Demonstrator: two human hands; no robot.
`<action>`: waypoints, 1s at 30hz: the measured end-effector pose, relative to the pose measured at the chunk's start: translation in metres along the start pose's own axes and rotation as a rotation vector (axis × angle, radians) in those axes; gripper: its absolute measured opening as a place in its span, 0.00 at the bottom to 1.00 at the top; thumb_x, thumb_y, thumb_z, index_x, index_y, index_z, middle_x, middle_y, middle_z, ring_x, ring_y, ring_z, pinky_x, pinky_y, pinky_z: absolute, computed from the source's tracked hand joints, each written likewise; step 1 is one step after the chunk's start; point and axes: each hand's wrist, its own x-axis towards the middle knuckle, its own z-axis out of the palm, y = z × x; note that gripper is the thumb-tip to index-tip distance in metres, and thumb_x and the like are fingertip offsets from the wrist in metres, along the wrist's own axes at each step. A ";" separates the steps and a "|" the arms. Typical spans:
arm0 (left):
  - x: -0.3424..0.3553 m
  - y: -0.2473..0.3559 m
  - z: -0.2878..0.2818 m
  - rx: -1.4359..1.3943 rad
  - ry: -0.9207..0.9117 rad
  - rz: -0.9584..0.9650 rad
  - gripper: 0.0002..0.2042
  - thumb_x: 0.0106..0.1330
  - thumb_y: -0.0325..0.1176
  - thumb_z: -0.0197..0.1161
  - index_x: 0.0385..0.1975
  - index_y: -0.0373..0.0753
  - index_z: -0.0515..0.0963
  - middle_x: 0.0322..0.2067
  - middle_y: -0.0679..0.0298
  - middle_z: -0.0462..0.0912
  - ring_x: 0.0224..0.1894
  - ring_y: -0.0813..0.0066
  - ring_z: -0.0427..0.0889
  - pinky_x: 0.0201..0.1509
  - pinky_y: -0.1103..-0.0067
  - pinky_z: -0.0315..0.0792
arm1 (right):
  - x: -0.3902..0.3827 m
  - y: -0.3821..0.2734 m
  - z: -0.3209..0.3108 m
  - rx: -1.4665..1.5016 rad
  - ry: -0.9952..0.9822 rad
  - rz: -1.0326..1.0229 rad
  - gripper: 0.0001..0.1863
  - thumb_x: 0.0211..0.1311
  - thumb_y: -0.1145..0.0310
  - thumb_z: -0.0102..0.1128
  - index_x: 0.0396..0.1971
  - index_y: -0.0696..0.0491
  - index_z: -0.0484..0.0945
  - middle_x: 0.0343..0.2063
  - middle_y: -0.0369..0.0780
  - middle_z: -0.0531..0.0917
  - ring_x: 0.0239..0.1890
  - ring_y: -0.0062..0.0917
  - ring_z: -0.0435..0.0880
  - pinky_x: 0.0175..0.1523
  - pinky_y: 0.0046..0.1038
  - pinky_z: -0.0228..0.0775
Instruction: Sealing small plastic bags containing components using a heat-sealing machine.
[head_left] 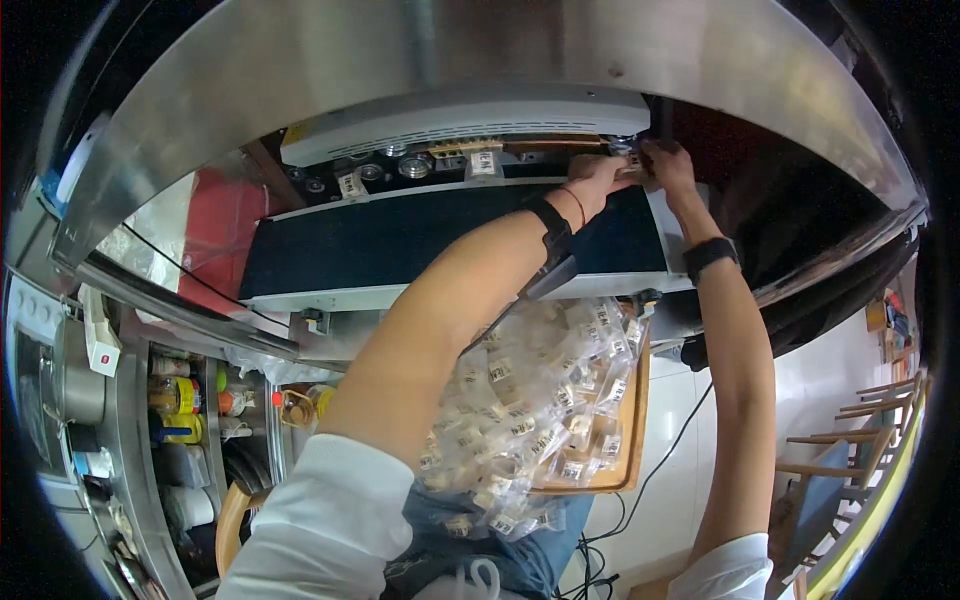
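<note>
At the right end of a sealing machine, my left hand and my right hand pinch a small clear packet at the slot. Two labelled packets sit along the slot further left, above the dark conveyor belt. My forearms reach across the belt. Below it, many clear labelled packets are heaped on a wooden tray.
A curved steel hood arches over the machine. Shelves with bottles and jars stand at the lower left. Wooden chairs are at the right, and cables lie on the white tiled floor.
</note>
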 end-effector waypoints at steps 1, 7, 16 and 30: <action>-0.003 0.002 -0.006 0.002 0.058 0.010 0.08 0.56 0.27 0.52 0.35 0.32 0.70 0.35 0.56 0.75 0.38 0.67 0.77 0.46 0.78 0.72 | -0.018 -0.015 -0.002 -0.084 0.045 -0.031 0.16 0.48 0.64 0.58 0.35 0.58 0.73 0.30 0.44 0.78 0.30 0.26 0.76 0.32 0.26 0.65; -0.025 0.009 -0.018 -0.102 0.148 0.150 0.07 0.48 0.23 0.61 0.27 0.33 0.72 0.26 0.60 0.76 0.27 0.69 0.78 0.26 0.78 0.76 | -0.155 -0.090 -0.049 0.154 -0.113 -0.076 0.13 0.49 0.69 0.57 0.36 0.56 0.72 0.31 0.34 0.75 0.29 0.14 0.70 0.32 0.17 0.62; -0.173 0.086 -0.144 0.600 0.721 0.703 0.16 0.46 0.30 0.64 0.35 0.38 0.68 0.30 0.62 0.73 0.33 0.71 0.72 0.38 0.77 0.67 | -0.334 -0.074 -0.107 0.082 -0.270 0.123 0.08 0.53 0.75 0.52 0.34 0.58 0.69 0.31 0.33 0.72 0.33 0.14 0.68 0.38 0.15 0.60; -0.179 0.127 -0.255 1.381 1.149 0.547 0.11 0.52 0.41 0.57 0.31 0.42 0.72 0.31 0.60 0.77 0.39 0.54 0.73 0.43 0.69 0.65 | -0.459 -0.133 -0.013 -0.153 -0.813 -0.194 0.09 0.47 0.73 0.57 0.31 0.57 0.72 0.28 0.45 0.76 0.30 0.36 0.75 0.35 0.29 0.68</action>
